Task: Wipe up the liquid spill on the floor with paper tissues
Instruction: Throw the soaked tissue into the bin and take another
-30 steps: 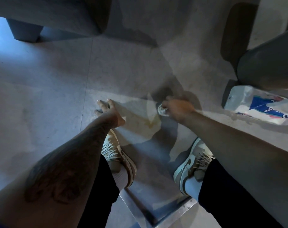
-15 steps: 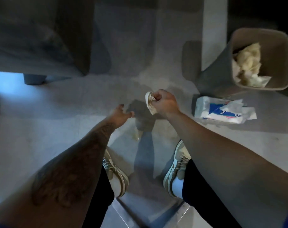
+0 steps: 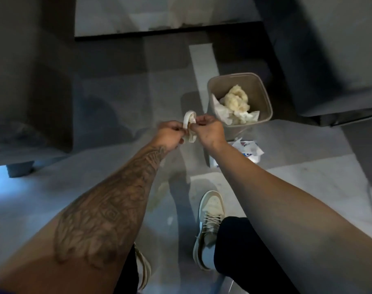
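Observation:
A wet, crumpled paper tissue (image 3: 189,120) hangs in the air between my two hands, raised off the floor. My left hand (image 3: 169,134) pinches its left side and my right hand (image 3: 206,129) pinches its right side. Below my arms a pale yellowish spill stain (image 3: 157,198) lies on the grey floor tiles. A tissue pack (image 3: 247,152) with blue print lies on the floor just right of my right wrist, partly hidden by my forearm.
A beige waste bin (image 3: 263,96) holding used crumpled tissues stands just beyond my right hand. Dark furniture (image 3: 28,98) rises at the left and a dark cabinet (image 3: 329,60) at the right. My two sneakers (image 3: 209,221) stand on the floor below.
My right hand lifted the tissue off the floor and up toward the bin. My left hand left the floor and took hold of the tissue too. The view tilted upward.

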{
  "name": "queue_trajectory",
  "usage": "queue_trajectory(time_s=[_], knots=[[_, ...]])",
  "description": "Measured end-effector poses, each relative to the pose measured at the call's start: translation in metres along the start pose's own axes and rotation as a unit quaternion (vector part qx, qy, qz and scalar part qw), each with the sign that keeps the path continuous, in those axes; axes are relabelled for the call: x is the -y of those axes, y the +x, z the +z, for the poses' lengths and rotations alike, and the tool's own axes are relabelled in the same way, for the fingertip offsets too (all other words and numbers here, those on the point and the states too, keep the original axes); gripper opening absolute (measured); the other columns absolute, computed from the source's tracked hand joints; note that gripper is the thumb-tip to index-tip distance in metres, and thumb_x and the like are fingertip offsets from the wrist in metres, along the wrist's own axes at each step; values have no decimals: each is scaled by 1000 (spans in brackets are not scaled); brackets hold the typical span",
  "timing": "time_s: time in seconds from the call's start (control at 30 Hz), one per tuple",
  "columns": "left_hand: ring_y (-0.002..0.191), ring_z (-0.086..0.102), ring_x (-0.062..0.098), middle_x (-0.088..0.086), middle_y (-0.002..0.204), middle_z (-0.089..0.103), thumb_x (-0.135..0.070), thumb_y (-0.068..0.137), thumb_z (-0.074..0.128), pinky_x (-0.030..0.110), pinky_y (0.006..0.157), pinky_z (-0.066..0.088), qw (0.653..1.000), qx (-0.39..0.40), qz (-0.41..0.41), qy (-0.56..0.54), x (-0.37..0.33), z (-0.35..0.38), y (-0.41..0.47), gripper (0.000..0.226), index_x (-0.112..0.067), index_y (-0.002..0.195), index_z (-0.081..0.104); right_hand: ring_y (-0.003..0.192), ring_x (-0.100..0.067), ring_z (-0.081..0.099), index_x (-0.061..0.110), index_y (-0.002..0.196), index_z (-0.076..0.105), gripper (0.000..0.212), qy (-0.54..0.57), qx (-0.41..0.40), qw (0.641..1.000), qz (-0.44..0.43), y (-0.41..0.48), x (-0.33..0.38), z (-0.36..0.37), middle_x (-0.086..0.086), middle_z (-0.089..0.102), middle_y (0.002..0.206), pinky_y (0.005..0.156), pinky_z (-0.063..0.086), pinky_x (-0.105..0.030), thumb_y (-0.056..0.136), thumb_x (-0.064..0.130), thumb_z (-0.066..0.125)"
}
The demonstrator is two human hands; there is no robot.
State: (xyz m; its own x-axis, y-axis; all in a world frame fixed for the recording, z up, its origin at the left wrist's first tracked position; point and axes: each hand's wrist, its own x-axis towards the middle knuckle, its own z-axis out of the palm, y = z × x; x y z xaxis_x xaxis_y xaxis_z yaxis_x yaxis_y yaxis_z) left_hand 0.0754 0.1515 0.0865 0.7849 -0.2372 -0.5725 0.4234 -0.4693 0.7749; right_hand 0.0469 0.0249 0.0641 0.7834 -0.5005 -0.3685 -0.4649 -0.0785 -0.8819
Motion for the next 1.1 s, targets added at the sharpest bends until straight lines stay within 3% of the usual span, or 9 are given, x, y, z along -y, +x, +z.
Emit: queue_trajectory(time_s=[0.13,0.27,0.47,0.6,0.67,0.73,0.8,0.87,1.1], knots=[[48,58,9,13,76,66,3,90,59,14,37,39,999,-8,38,-15,-43,42,13,18,-10,87,71,63,-10,59,14,77,59,23,50,-56,997,-1,21,9,-44,-1,64,73,65,47,-15,82,-5,72],[53,57,3,-2,67,65,13,86,59,16,54,48,995,32,70,-66,-79,80,19,28,5,112,68,56,-1,58,14,79,56,28,93,-112,989,-14,43,17,-84,3,62,70,58,45,-9,82,-10,70],[107,50,5,-6,130,52,-6,93,64,8,80,44,992,61,103,45,-76,101,11,59,-16,148,43,90,-14,65,9,116,64,30,-25,-68,997,-1,50,-11,-129,-2,68,103,74,50,-15,87,3,70],[101,60,12,-4,130,59,-19,97,61,21,73,50,992,25,73,100,-39,94,13,41,-22,137,54,83,-16,63,23,96,61,10,-139,-57,989,-19,23,-58,-141,3,65,92,70,56,-33,90,18,67],[99,60,12,-3,124,62,-19,97,60,21,74,49,988,29,72,134,-23,91,12,34,-20,131,59,86,-19,58,26,87,57,10,-286,-28,956,-61,10,-80,-142,1,61,94,66,46,-29,89,28,67],[99,58,13,-2,121,63,-21,96,61,24,79,47,983,37,66,168,-13,87,9,32,-18,128,62,111,-25,54,26,88,65,13,-451,35,888,-82,5,-97,-142,-3,61,118,84,45,-33,86,38,66],[99,58,13,0,120,64,-21,96,62,25,83,46,980,48,56,187,-5,84,5,30,-15,126,64,138,-30,37,27,109,71,31,-592,136,792,-54,5,-105,-139,-5,45,150,111,33,-47,88,47,61],[98,58,13,2,121,66,-18,95,63,24,83,45,976,61,60,200,0,84,0,27,-13,122,65,142,-27,34,27,128,64,41,-644,171,745,-34,7,-101,-139,-6,45,151,119,17,-50,91,45,57],[106,61,15,0,129,63,-21,96,62,18,72,46,971,86,67,212,-2,85,-14,31,-19,126,62,126,-24,53,27,111,73,26,-557,45,822,-111,17,-57,-156,-3,69,122,121,13,-45,88,16,69]])
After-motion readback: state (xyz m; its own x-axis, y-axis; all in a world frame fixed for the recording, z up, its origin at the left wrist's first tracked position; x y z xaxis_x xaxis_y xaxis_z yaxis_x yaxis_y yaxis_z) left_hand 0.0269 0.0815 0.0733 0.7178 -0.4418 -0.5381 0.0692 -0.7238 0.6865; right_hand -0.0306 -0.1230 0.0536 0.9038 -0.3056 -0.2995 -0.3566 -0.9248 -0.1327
